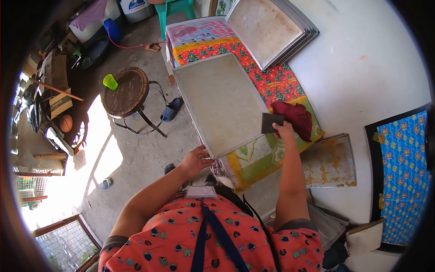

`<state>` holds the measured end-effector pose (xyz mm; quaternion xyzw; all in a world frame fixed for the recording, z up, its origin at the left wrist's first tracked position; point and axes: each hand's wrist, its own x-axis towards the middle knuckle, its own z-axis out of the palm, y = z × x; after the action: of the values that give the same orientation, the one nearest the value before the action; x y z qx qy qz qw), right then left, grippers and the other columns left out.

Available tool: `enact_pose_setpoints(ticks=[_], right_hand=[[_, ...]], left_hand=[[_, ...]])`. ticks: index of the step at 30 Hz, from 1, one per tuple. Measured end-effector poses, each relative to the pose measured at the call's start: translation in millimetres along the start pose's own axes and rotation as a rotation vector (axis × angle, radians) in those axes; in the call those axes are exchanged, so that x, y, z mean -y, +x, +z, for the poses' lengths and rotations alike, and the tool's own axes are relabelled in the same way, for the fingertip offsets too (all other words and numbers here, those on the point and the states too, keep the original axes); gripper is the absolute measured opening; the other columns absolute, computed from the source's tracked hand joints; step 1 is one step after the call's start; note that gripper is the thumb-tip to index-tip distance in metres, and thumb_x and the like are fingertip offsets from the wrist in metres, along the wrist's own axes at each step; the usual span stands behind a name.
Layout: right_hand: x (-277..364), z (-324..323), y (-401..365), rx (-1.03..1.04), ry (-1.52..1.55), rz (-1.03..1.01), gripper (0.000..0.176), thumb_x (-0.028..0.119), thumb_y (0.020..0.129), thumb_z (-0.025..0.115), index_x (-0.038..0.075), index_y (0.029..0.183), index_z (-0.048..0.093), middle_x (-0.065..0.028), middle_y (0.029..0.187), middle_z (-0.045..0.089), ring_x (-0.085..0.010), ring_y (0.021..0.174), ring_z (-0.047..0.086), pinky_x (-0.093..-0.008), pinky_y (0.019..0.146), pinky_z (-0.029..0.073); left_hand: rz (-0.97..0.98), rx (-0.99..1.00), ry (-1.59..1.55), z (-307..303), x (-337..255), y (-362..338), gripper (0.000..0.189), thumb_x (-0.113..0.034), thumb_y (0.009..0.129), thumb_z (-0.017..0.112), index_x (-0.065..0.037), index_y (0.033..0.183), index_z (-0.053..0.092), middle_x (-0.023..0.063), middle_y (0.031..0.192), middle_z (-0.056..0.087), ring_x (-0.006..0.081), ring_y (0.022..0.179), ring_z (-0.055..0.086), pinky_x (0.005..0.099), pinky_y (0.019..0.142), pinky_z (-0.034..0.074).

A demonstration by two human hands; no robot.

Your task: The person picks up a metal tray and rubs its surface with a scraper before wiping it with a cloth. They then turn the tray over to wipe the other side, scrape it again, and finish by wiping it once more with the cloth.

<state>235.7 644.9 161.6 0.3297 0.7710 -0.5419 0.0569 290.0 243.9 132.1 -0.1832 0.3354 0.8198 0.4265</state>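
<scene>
A large flat metal tray point(222, 99) with a thin raised rim lies on a table covered with a patterned cloth point(276, 81). At the tray's near left corner is my left hand point(196, 161), its fingers against the edge. My right hand point(284, 130) grips a small dark square scraper-like piece point(271, 123) by the tray's right edge. Just beyond that hand a dark red cloth point(294, 119) lies crumpled on the table.
Stacked trays point(267, 27) lean at the table's far right against the white wall point(358, 59). A stained tray point(330, 161) stands right of the table. Left are a round stool point(127, 93) with a green cup point(110, 82), and slippers point(171, 109) on the floor.
</scene>
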Motion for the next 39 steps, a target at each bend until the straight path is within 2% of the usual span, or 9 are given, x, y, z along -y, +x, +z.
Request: enact_pose_setpoints(ticks=[3, 7, 11, 13, 15, 21, 26, 30, 39], right_hand=[[16, 10, -24, 0.138, -0.086, -0.065, 0.021, 0.015, 0.080, 0.071, 0.000, 0.086, 0.058, -0.0040, 0.067, 0.060, -0.0117, 0.043, 0.054, -0.0264, 0.036, 0.042], [28, -2, -34, -0.373, -0.658, -0.702, 0.022, 0.016, 0.082, 0.065, -0.002, 0.091, 0.056, -0.0205, 0.075, 0.064, -0.0371, 0.062, 0.062, -0.0458, 0.057, 0.049], [1, 70, -64, -0.047, -0.930, -0.541, 0.033, 0.012, 0.092, 0.039, 0.002, 0.121, 0.048, -0.0241, 0.095, 0.062, -0.0406, 0.085, 0.060, -0.0488, 0.072, 0.049], [-41, 127, -101, 0.049, -1.049, -1.108, 0.047, 0.010, 0.085, 0.042, 0.008, 0.132, 0.044, -0.0196, 0.128, 0.051, -0.0391, 0.108, 0.056, -0.0462, 0.085, 0.049], [-21, 162, -138, 0.263, -1.018, -1.177, 0.049, 0.008, 0.083, 0.043, 0.009, 0.131, 0.046, -0.0200, 0.130, 0.050, -0.0365, 0.115, 0.052, -0.0478, 0.092, 0.044], [54, 210, -28, 0.155, -1.003, -1.104, 0.045, 0.007, 0.086, 0.040, 0.012, 0.130, 0.047, -0.0149, 0.133, 0.048, -0.0334, 0.128, 0.040, -0.0531, 0.103, 0.032], [0, 140, -96, 0.476, -1.224, -1.188, 0.050, 0.012, 0.084, 0.047, 0.016, 0.133, 0.043, -0.0095, 0.141, 0.039, -0.0305, 0.133, 0.032, -0.0533, 0.106, 0.026], [-21, 119, -120, 0.482, -1.204, -1.137, 0.052, 0.010, 0.081, 0.051, 0.016, 0.132, 0.045, -0.0092, 0.140, 0.040, -0.0292, 0.133, 0.034, -0.0524, 0.106, 0.027], [126, 301, 37, 0.148, -1.029, -1.182, 0.040, 0.008, 0.087, 0.042, 0.014, 0.125, 0.051, -0.0095, 0.131, 0.050, -0.0282, 0.127, 0.041, -0.0492, 0.101, 0.035]], left_hand=[[-0.017, -0.004, 0.038, 1, -4, 1, 0.043, -0.021, 0.085, 0.049, -0.010, 0.126, 0.041, 0.0129, 0.108, 0.057, 0.0284, 0.095, 0.060, 0.0404, 0.086, 0.048], [0.039, -0.014, 0.156, 5, -8, 1, 0.046, -0.022, 0.087, 0.046, -0.009, 0.130, 0.037, 0.0128, 0.106, 0.058, 0.0273, 0.093, 0.060, 0.0412, 0.085, 0.048], [0.113, -0.085, 0.117, 3, -9, 14, 0.060, -0.020, 0.088, 0.043, -0.009, 0.142, 0.021, 0.0126, 0.105, 0.057, 0.0263, 0.091, 0.060, 0.0409, 0.081, 0.048], [0.070, -0.057, 0.062, -2, -12, 18, 0.065, -0.016, 0.085, 0.046, -0.013, 0.144, 0.019, 0.0138, 0.109, 0.057, 0.0271, 0.093, 0.059, 0.0409, 0.082, 0.048], [0.054, -0.040, 0.086, -7, -14, 19, 0.070, -0.012, 0.083, 0.048, -0.016, 0.145, 0.016, 0.0148, 0.112, 0.056, 0.0274, 0.095, 0.059, 0.0412, 0.082, 0.047], [0.026, -0.004, 0.100, -20, -4, 22, 0.080, -0.001, 0.081, 0.046, -0.018, 0.148, 0.006, 0.0177, 0.118, 0.055, 0.0268, 0.100, 0.058, 0.0417, 0.083, 0.045], [0.043, 0.088, -0.034, -5, -19, 3, 0.070, -0.003, 0.084, 0.048, -0.015, 0.145, 0.017, 0.0065, 0.101, 0.057, 0.0183, 0.087, 0.057, 0.0365, 0.081, 0.048], [0.024, 0.117, 0.013, -15, -15, 7, 0.073, -0.003, 0.083, 0.051, -0.015, 0.146, 0.016, 0.0052, 0.101, 0.056, 0.0170, 0.089, 0.056, 0.0352, 0.080, 0.047], [-0.044, 0.150, -0.037, -15, -21, 8, 0.077, -0.003, 0.083, 0.050, -0.016, 0.147, 0.009, 0.0099, 0.113, 0.052, 0.0208, 0.099, 0.054, 0.0387, 0.083, 0.045]])
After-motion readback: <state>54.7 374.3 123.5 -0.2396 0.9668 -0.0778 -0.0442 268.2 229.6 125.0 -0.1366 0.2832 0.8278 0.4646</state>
